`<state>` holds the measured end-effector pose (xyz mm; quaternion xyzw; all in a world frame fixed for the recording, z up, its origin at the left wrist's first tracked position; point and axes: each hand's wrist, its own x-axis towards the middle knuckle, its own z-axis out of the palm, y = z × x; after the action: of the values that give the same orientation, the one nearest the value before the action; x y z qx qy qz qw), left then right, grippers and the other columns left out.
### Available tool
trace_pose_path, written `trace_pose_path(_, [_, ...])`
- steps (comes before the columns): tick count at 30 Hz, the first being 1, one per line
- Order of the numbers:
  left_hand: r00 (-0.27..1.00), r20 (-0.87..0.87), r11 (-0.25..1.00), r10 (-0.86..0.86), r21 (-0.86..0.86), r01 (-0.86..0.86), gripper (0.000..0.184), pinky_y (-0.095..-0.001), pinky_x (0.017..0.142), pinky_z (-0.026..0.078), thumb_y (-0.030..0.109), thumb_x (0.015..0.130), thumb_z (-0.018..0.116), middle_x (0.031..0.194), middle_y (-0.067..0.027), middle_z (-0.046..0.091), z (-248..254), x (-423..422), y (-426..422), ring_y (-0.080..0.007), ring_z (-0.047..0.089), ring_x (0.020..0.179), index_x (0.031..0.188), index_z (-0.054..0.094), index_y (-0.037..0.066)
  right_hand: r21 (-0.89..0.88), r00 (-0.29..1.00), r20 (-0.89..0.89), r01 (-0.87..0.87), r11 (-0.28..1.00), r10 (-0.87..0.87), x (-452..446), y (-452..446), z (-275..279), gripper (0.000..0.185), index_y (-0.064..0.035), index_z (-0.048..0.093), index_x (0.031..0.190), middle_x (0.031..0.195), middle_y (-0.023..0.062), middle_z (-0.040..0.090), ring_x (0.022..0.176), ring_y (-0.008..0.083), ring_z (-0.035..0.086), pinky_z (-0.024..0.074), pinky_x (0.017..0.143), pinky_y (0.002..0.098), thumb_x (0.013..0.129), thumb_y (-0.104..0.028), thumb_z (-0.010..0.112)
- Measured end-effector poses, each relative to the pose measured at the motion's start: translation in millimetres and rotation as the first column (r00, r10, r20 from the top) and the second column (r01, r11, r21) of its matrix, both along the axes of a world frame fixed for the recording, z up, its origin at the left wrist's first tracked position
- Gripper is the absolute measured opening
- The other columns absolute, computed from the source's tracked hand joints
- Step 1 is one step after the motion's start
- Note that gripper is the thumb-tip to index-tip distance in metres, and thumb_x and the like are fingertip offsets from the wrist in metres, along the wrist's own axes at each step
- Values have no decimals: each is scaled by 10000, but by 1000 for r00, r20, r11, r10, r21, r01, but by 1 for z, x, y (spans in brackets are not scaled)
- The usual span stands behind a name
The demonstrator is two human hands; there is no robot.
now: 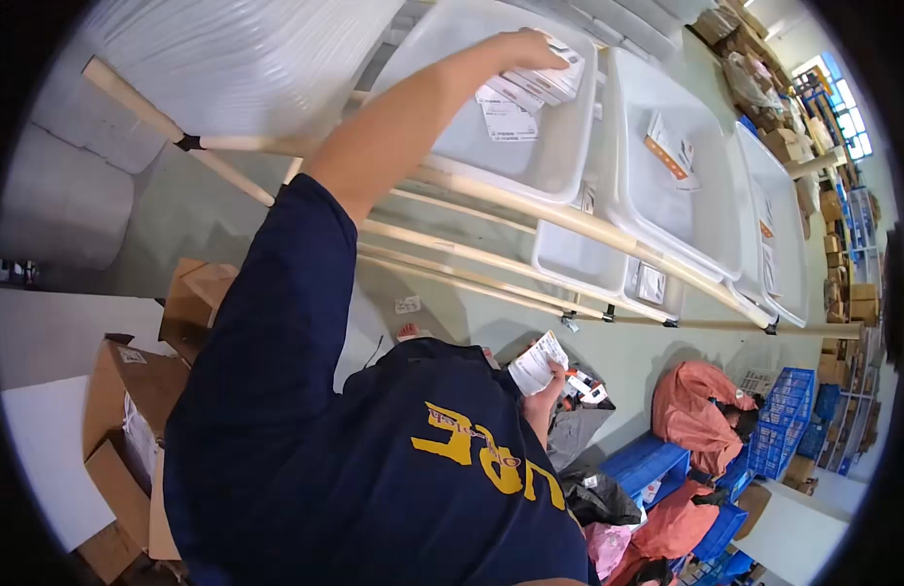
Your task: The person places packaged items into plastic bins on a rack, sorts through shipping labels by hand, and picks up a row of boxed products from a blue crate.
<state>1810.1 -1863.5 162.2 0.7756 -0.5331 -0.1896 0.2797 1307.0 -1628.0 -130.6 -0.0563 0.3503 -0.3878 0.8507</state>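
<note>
My left arm reaches up to a white plastic bin [559,176] on the rack. There my left hand [530,51] is closed over small white printed boxes [540,86]; how many it grips I cannot tell. A white printed sheet or box face [510,119] lies just below them on the bin floor. Lower down, near my body, my right hand [546,383] holds a white packet with printed text [538,363]. Behind that hand, a grey bag [577,430] contains several small boxes.
More white bins [681,220] stand along the pipe rack [588,223], some with small boxes inside. Stacked white trays [247,68] are at the upper left. Open cardboard boxes [125,391], orange sacks [696,410] and blue crates [779,420] stand on the floor.
</note>
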Motion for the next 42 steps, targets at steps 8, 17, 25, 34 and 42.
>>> trace_pose_path(8, [998,38,968,-49,-244,57,556,-399,853,515,358,786,632,1162,-165,660,15,35,-43,-293,655,922,1239,630,36,-5,998,3,-70,998,70,27,-6,19,634,-11,477,1358,1166,193,649,1016,331,637,481,928,520,742,-155,527])
trace_pose_path(17, [981,-165,955,-105,-293,53,538,-396,837,515,302,819,636,1157,-163,643,37,50,36,-298,645,916,1266,580,9,53,997,1,-76,996,76,33,-6,26,610,-28,492,1337,1163,185,646,1003,337,627,485,876,594,744,-168,534])
trace_pose_path(25, [916,-367,941,-160,-338,29,526,-393,821,515,246,852,640,1153,-160,627,61,34,56,-303,635,910,1293,529,-19,10,982,111,-152,988,150,35,-14,17,648,17,483,1352,1204,210,645,1044,344,642,493,921,396,725,-142,524])
trace_pose_path(34, [823,-521,943,-226,-328,52,522,-390,805,515,189,885,643,1148,-158,610,95,25,66,-308,625,903,1320,478,-47,41,996,72,-51,998,48,31,-8,-5,643,12,490,1346,1191,203,649,1020,340,645,499,901,407,726,-151,526])
trace_pose_path(42, [929,146,938,-339,130,322,512,-346,887,476,359,912,624,1201,-140,643,56,-23,206,-262,609,1016,1301,564,32,25,995,99,0,1000,-2,42,2,-6,637,-3,471,1358,1171,210,648,1010,337,643,497,891,402,740,-138,543])
